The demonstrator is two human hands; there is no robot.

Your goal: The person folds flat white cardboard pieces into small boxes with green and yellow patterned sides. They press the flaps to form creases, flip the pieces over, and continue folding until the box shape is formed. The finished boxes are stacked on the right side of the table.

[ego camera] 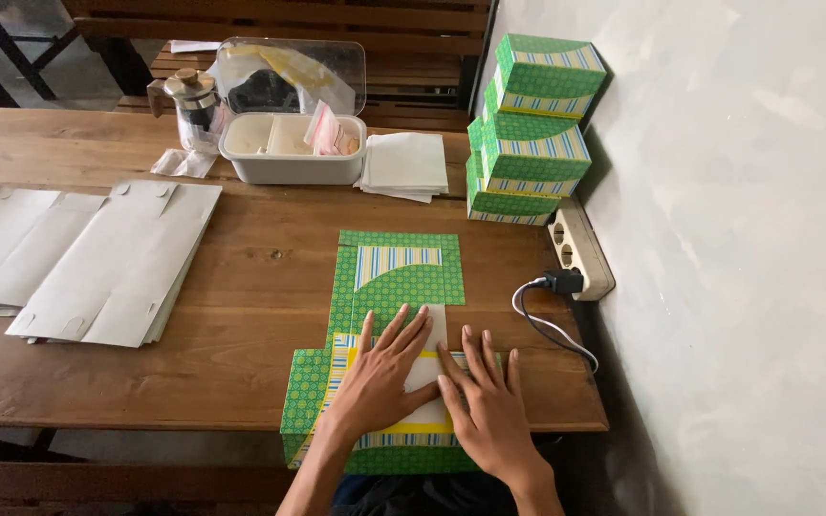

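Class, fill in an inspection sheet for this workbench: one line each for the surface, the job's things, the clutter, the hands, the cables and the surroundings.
Surface: brown wooden table, planks bare in the middle.
Job's things: flat green patterned box blank lying unfolded at the near edge; stack of folded green boxes against the wall.
Clutter: piles of white flat cardboard at left; white container with its clear lid raised; glass press pot; white paper stack.
Hands: left hand and right hand both pressed flat on the blank, fingers spread.
Cables: white power strip with a black plug and cord trailing off the table's edge.
Surroundings: pale wall at right; wooden bench behind.
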